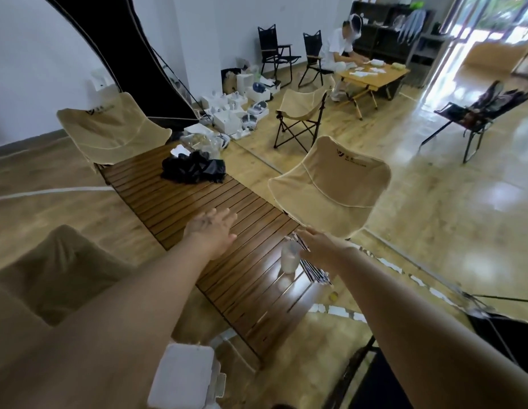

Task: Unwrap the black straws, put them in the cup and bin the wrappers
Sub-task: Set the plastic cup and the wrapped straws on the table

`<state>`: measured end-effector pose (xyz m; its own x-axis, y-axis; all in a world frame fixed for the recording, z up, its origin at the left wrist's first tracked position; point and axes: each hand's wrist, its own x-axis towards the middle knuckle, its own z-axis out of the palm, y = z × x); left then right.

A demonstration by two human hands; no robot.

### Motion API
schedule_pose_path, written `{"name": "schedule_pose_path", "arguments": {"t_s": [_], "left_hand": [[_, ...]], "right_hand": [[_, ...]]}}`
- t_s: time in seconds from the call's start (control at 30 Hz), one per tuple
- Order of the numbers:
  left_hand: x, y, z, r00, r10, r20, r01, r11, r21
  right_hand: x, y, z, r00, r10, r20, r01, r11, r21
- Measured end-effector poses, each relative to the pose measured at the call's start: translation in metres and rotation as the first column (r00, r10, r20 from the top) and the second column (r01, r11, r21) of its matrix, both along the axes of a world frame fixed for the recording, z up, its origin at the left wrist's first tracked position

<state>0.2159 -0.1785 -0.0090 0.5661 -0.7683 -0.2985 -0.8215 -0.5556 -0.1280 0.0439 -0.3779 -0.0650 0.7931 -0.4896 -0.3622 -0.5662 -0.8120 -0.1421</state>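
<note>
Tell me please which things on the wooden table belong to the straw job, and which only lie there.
Job: wrapped straws, translucent cup, both by the right hand.
Lying about: black bag, clear packets at the table's far end.

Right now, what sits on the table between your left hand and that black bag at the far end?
Nothing: in the head view, only bare wooden slats of the table lie between the left hand and the black bag.
</note>
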Motion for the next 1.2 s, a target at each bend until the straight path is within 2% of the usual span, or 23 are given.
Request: {"name": "schedule_pose_path", "arguments": {"t_s": [0.2,0.33,0.57,0.67,0.77,0.83,0.97,1.13,1.2], "left_hand": [[0.033,-0.019,-0.016,1.0,0.017,-0.007,-0.017,1.0,0.001],[0.052,-0.031,-0.019,0.999,0.046,-0.003,-0.046,0.997,-0.061],[0.077,-0.095,-0.035,0.982,0.19,0.014,-0.187,0.976,-0.108],[0.077,-0.133,-0.045,0.968,0.251,-0.015,-0.251,0.962,-0.106],[0.072,-0.161,-0.052,0.94,0.326,-0.105,-0.338,0.931,-0.138],[0.063,-0.169,-0.055,0.914,0.368,-0.173,-0.397,0.898,-0.188],[0.047,-0.162,-0.074,0.892,0.399,-0.212,-0.436,0.885,-0.165],[0.044,-0.126,-0.116,0.827,0.494,-0.268,-0.528,0.847,-0.068],[0.044,-0.113,-0.137,0.808,0.519,-0.279,-0.555,0.83,-0.062]], "right_hand": [[0.035,-0.025,0.011,0.997,0.055,-0.048,-0.058,0.996,-0.067],[0.066,-0.047,0.013,0.992,0.099,-0.084,-0.107,0.99,-0.087],[0.116,-0.116,0.011,0.956,0.262,-0.135,-0.274,0.958,-0.083],[0.122,-0.15,0.014,0.924,0.337,-0.179,-0.357,0.929,-0.097],[0.132,-0.185,0.01,0.892,0.395,-0.222,-0.416,0.907,-0.059],[0.143,-0.206,0.002,0.896,0.398,-0.198,-0.409,0.912,-0.02],[0.161,-0.225,-0.024,0.896,0.402,-0.189,-0.408,0.913,0.006],[0.181,-0.207,-0.069,0.806,0.542,-0.238,-0.543,0.837,0.067],[0.19,-0.197,-0.087,0.811,0.548,-0.205,-0.545,0.835,0.077]]}}
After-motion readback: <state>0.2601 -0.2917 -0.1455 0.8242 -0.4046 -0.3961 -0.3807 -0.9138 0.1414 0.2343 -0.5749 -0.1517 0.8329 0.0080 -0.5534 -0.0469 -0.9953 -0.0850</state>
